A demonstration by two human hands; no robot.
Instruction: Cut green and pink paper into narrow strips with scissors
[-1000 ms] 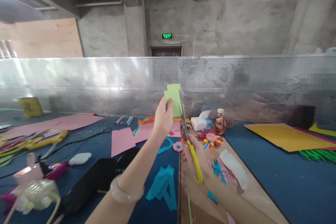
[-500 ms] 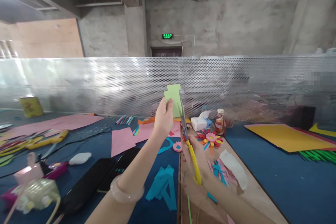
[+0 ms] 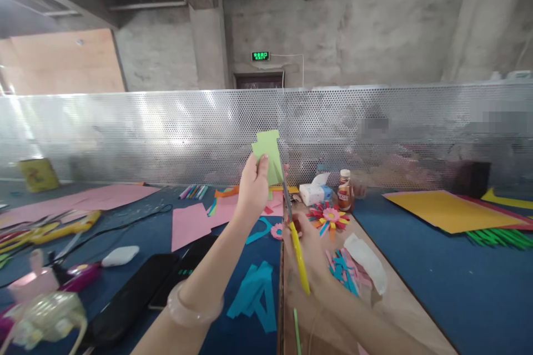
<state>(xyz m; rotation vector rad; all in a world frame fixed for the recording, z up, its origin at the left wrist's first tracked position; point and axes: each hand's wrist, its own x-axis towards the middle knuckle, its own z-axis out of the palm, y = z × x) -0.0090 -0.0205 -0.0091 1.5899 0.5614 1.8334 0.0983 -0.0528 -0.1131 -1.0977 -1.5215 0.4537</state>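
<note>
Raised above the table, my left hand point(image 3: 253, 186) pinches a piece of light green paper point(image 3: 268, 150) between thumb and fingers. The paper has stepped, notched edges at its top. My right hand point(image 3: 310, 244) is wrapped round the yellow handles of a pair of scissors point(image 3: 287, 197), blades pointing up. Those blades lie along the right edge of the green paper. Fingers of the right hand are partly hidden behind the handles. Beneath the hands are blue paper strips point(image 3: 255, 294) and a small pink paper flower point(image 3: 277, 231).
Pink sheets point(image 3: 190, 226) lie left of centre, near several markers point(image 3: 194, 192). To the right are a multicoloured paper flower point(image 3: 331, 215), a tissue pack point(image 3: 315, 194), a brown bottle point(image 3: 345, 191) and yellow paper point(image 3: 449, 211). A black phone point(image 3: 133, 294) and a glue gun point(image 3: 81, 276) sit at left.
The whole view has shifted slightly, so the hands appear a little further left. My hands keep hold of the paper and the scissors, whose blades remain at the paper's right edge.
</note>
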